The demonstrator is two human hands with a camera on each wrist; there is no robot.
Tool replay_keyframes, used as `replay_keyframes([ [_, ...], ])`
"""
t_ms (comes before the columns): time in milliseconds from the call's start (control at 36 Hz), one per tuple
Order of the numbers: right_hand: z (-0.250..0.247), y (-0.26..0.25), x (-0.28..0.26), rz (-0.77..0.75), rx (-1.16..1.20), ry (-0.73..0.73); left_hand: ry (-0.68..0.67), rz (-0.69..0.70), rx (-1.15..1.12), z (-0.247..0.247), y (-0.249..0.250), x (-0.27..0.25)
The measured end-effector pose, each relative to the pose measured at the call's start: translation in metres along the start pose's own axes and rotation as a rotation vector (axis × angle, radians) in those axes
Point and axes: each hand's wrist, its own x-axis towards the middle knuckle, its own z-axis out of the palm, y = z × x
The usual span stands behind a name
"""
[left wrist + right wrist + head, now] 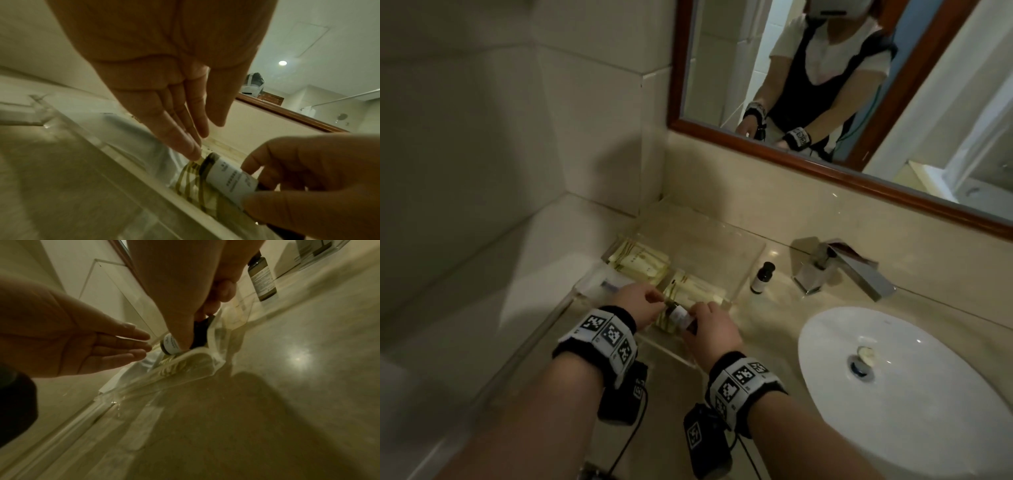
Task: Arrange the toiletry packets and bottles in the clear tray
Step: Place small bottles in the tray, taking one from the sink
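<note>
Both forearms reach up from the bottom of the head view, each wrist wrapped in a black band with checkered markers. The left hand sits left of centre, its fingers straight and close together, thumb apart, palm open, pinching nothing. The right hand sits just right of it at centre frame, thumb and fingers curled round a small bottle lying on its side, the left fingertips nearly at the bottle's end.

2 bottles, 3 packet stacks.
</note>
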Motion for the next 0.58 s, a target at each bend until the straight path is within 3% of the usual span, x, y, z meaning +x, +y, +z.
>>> replay_keyframes([
  [222,0.01,0.008,0.008,-0.023,-0.04,0.079,-0.049,0.034,0.216,0.004,0.009,0.01],
  [583,0.01,0.012,0.003,-0.09,-0.035,0.161,-0.038,0.033,0.238,0.007,0.016,0.017],
])
